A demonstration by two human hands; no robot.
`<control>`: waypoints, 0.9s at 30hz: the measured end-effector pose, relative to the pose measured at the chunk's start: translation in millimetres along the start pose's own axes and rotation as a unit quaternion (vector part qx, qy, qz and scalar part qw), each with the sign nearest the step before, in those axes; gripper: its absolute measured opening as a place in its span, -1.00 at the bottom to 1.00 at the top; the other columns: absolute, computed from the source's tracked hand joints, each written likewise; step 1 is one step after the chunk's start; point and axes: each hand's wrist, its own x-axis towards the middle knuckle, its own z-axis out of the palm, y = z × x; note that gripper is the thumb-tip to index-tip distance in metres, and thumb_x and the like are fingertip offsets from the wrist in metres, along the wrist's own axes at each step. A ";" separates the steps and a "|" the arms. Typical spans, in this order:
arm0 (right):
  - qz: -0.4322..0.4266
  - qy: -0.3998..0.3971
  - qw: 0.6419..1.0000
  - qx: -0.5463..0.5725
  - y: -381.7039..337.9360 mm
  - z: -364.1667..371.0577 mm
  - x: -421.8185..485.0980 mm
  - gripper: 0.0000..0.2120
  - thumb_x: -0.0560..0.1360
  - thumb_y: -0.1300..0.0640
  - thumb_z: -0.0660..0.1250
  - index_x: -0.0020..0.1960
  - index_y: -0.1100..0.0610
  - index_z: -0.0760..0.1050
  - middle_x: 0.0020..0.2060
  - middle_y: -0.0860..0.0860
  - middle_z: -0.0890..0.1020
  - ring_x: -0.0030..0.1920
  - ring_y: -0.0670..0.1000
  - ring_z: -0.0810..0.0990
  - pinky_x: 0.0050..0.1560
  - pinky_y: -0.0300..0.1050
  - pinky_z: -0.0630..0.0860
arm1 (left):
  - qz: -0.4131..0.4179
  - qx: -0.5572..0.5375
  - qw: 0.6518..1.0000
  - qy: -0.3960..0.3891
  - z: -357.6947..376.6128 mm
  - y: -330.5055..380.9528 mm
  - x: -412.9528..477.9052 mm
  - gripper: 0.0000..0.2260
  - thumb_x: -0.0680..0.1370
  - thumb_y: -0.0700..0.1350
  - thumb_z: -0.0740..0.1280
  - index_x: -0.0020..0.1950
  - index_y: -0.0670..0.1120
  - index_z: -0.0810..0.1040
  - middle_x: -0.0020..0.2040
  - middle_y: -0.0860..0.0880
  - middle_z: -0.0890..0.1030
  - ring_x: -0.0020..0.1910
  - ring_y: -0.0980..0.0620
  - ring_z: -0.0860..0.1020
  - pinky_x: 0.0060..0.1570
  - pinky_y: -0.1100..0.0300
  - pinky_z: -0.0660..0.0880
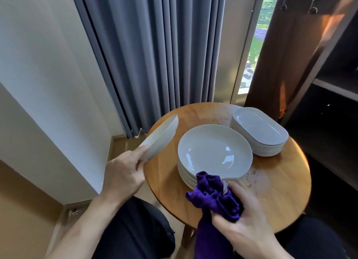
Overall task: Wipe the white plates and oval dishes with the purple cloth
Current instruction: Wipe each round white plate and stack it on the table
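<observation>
Two stacks of crockery are seen on a round wooden table (271, 191). A stack of round white plates (213, 150) sits near the centre, with roughly seven rims countable. A stack of white oval dishes (259, 131) stands at 2 o'clock from it, just beside it, with about ten dishes; the exact number cannot be told. Only window glare is seen in the top plate and the top dish.

One further white plate (160, 138) is held tilted off the table edge at 9 o'clock. Its near rim is pinched by the left hand (124, 173), with the thumb on top and the fingers underneath.

One purple cloth (213, 196) is bunched at 6 o'clock of the round stack, overlapping the top plate's near rim. It is gripped by the right hand (242, 216), with the fingers curled round it, and its tail hangs down below the table edge.

A few water droplets (249, 184) lie on the table at 4 o'clock of the round stack. A grey curtain (155, 55) hangs at 12 o'clock, and dark shelving (329, 84) stands at 3 o'clock.
</observation>
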 end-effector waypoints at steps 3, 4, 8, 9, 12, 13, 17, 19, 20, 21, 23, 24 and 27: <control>0.002 0.003 1.000 0.000 0.0 -4.3 -0.6 -0.72 0.23 0.06 0.44 -0.06 0.07 0.65 -0.04 -0.04 0.65 0.00 -0.01 0.65 -0.01 -0.23 0.49 | 0.037 0.052 0.998 -0.001 9.5 -5.1 -6.2 -0.54 0.32 -0.41 0.59 0.15 -0.06 0.68 -0.26 -0.02 0.68 -0.40 -0.10 0.59 -0.48 0.14 0.51; 0.001 0.005 1.000 -0.006 1.1 -6.0 -0.3 -0.73 0.23 0.09 0.45 -0.07 0.10 0.65 -0.05 -0.05 0.65 -0.01 -0.01 0.65 -0.02 -0.21 0.49 | 0.039 0.063 0.997 -0.001 11.9 -7.7 -6.6 -0.55 0.33 -0.41 0.59 0.15 -0.08 0.70 -0.23 -0.02 0.70 -0.38 -0.10 0.61 -0.48 0.14 0.53; 0.000 0.011 1.000 -0.011 3.6 -10.7 0.5 -0.73 0.22 0.22 0.46 -0.07 0.18 0.64 -0.07 -0.04 0.65 -0.01 0.01 0.64 -0.01 -0.17 0.49 | 0.050 0.098 0.994 0.001 21.9 -14.3 -7.2 -0.67 0.43 -0.35 0.49 0.14 -0.06 0.71 -0.19 0.03 0.72 -0.36 -0.07 0.64 -0.47 0.19 0.52; 0.000 0.013 1.000 -0.007 3.4 -11.7 0.4 -0.72 0.22 0.23 0.45 -0.06 0.19 0.63 -0.06 -0.03 0.65 0.00 0.01 0.64 0.00 -0.16 0.50 | 0.055 0.108 0.993 0.001 25.3 -15.3 -7.8 -0.69 0.44 -0.32 0.43 0.13 -0.06 0.72 -0.20 0.04 0.72 -0.36 -0.06 0.64 -0.49 0.21 0.50; 0.002 0.028 1.000 0.009 1.7 -15.6 1.5 -0.70 0.23 0.23 0.46 -0.04 0.21 0.62 -0.05 -0.01 0.65 0.02 0.03 0.63 0.02 -0.13 0.51 | 0.055 0.119 0.991 -0.008 37.4 -21.2 -7.2 -0.67 0.44 -0.33 0.42 0.13 -0.05 0.72 -0.21 0.05 0.71 -0.38 -0.07 0.63 -0.51 0.20 0.50; 0.003 0.036 0.999 0.014 0.9 -17.5 2.3 -0.71 0.24 0.25 0.46 -0.03 0.20 0.63 -0.04 -0.01 0.65 0.01 0.03 0.63 0.01 -0.14 0.51 | 0.051 0.121 0.991 -0.015 41.7 -23.0 -5.8 -0.65 0.43 -0.36 0.47 0.14 -0.05 0.72 -0.20 0.04 0.72 -0.37 -0.06 0.64 -0.49 0.19 0.52; 0.015 0.075 0.996 0.039 2.5 -25.4 4.7 -0.64 0.30 0.47 0.51 -0.01 0.13 0.66 -0.06 0.00 0.66 -0.02 0.00 0.64 -0.04 -0.22 0.52 | 0.056 0.129 0.989 -0.050 58.2 -22.8 8.2 -0.60 0.36 -0.40 0.53 0.12 -0.05 0.73 -0.20 0.01 0.73 -0.33 -0.08 0.66 -0.43 0.14 0.59; 0.020 0.090 0.995 0.040 6.6 -29.5 5.1 -0.62 0.29 0.52 0.51 -0.01 0.14 0.66 -0.09 0.01 0.65 -0.04 0.00 0.63 -0.04 -0.22 0.51 | 0.065 0.138 0.986 -0.068 66.0 -20.5 18.1 -0.61 0.36 -0.42 0.50 0.07 -0.04 0.75 -0.22 -0.01 0.73 -0.32 -0.10 0.68 -0.40 0.09 0.63; 0.024 0.092 0.995 0.041 8.4 -30.9 5.8 -0.62 0.30 0.51 0.51 0.00 0.14 0.66 -0.08 0.02 0.65 -0.04 0.01 0.63 -0.02 -0.19 0.52 | 0.069 0.143 0.984 -0.078 69.5 -19.3 23.5 -0.62 0.35 -0.43 0.51 0.05 -0.05 0.76 -0.22 -0.02 0.74 -0.31 -0.11 0.69 -0.38 0.07 0.64; 0.027 0.091 0.995 0.043 9.9 -32.0 6.5 -0.61 0.31 0.50 0.52 0.01 0.13 0.66 -0.07 0.03 0.65 -0.02 0.02 0.64 0.00 -0.15 0.52 | 0.074 0.147 0.983 -0.086 73.6 -18.9 29.2 -0.63 0.33 -0.44 0.52 0.01 -0.05 0.77 -0.22 -0.03 0.75 -0.30 -0.12 0.70 -0.37 0.06 0.65; 0.031 0.091 0.994 0.044 12.6 -32.8 8.1 -0.60 0.32 0.49 0.53 0.04 0.11 0.67 -0.05 0.04 0.66 -0.01 0.04 0.65 0.02 -0.09 0.53 | 0.076 0.153 0.980 -0.102 83.7 -19.5 40.7 -0.63 0.29 -0.45 0.54 -0.03 -0.07 0.78 -0.20 -0.04 0.76 -0.28 -0.13 0.72 -0.33 0.04 0.66; 0.030 0.093 0.994 0.047 13.4 -32.7 9.0 -0.60 0.32 0.47 0.54 0.04 0.09 0.67 -0.05 0.04 0.66 -0.01 0.04 0.66 0.02 -0.07 0.53 | 0.069 0.151 0.980 -0.112 89.2 -20.2 46.6 -0.64 0.30 -0.45 0.53 -0.03 -0.07 0.79 -0.19 -0.04 0.76 -0.26 -0.14 0.72 -0.30 0.03 0.67; 0.019 0.098 0.994 0.052 14.5 -33.3 10.8 -0.65 0.30 0.36 0.54 0.04 0.10 0.67 -0.04 0.05 0.66 -0.01 0.05 0.66 0.01 -0.04 0.54 | 0.052 0.131 0.980 -0.139 110.3 -24.0 62.3 -0.64 0.43 -0.41 0.43 0.07 -0.02 0.77 -0.07 -0.03 0.77 -0.10 -0.14 0.72 -0.14 0.02 0.67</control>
